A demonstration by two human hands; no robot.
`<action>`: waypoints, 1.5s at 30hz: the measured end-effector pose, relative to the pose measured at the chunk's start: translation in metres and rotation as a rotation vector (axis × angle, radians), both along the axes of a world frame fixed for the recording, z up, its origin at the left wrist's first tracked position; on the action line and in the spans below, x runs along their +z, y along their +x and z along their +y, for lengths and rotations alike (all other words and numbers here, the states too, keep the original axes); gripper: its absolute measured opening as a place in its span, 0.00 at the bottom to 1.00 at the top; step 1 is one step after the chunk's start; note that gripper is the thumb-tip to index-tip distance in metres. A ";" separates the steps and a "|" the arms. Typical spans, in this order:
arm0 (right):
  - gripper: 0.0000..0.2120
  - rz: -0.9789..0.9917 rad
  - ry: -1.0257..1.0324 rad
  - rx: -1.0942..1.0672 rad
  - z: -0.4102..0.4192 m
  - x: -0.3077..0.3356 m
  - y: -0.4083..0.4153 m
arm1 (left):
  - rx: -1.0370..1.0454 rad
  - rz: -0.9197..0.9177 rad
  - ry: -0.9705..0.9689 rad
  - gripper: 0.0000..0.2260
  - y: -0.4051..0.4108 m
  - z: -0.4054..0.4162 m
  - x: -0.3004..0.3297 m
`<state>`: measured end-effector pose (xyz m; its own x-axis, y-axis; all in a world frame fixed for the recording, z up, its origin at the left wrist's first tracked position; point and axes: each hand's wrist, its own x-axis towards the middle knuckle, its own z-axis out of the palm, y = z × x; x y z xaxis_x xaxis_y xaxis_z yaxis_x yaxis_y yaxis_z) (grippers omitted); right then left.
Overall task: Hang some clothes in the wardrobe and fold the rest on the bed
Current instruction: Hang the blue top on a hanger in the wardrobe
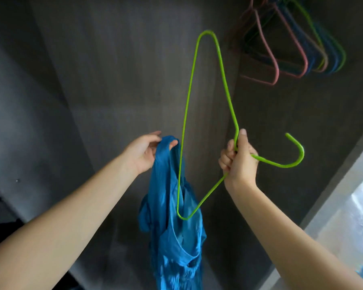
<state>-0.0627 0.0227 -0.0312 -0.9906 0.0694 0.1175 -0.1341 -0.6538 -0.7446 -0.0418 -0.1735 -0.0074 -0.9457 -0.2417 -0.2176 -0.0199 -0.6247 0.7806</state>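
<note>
Right hand (240,159) fisted round the green hanger (225,84) at its neck, hook pointing right, while the left hand (144,152) pinches the blue garment's (172,222) strap, cloth dangling inside the wardrobe (113,70).

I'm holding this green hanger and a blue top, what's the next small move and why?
Probably feed the upper end of the green wire hanger into the strap that the left hand holds open on the blue fabric top; the right hand grips the neck, and only the lower end looks threaded.
</note>
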 end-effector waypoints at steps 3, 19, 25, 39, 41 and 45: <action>0.24 -0.064 0.159 0.063 -0.012 -0.042 0.019 | 0.046 0.062 0.038 0.12 0.007 0.001 0.007; 0.16 0.046 1.309 0.397 0.068 -0.067 0.030 | -0.195 -0.161 -0.492 0.13 0.044 0.000 -0.080; 0.13 0.055 1.272 0.391 0.074 -0.048 0.034 | -0.048 -0.198 -1.341 0.09 0.053 -0.014 -0.105; 0.03 0.478 1.823 0.361 0.139 0.022 0.038 | -0.105 0.289 -1.533 0.16 0.053 -0.017 -0.082; 0.09 0.410 1.799 0.365 0.159 0.015 0.042 | -0.108 0.262 -1.483 0.18 0.051 -0.031 -0.080; 0.10 0.359 1.734 0.342 0.175 0.005 0.049 | -0.107 0.235 -1.478 0.20 0.051 -0.044 -0.078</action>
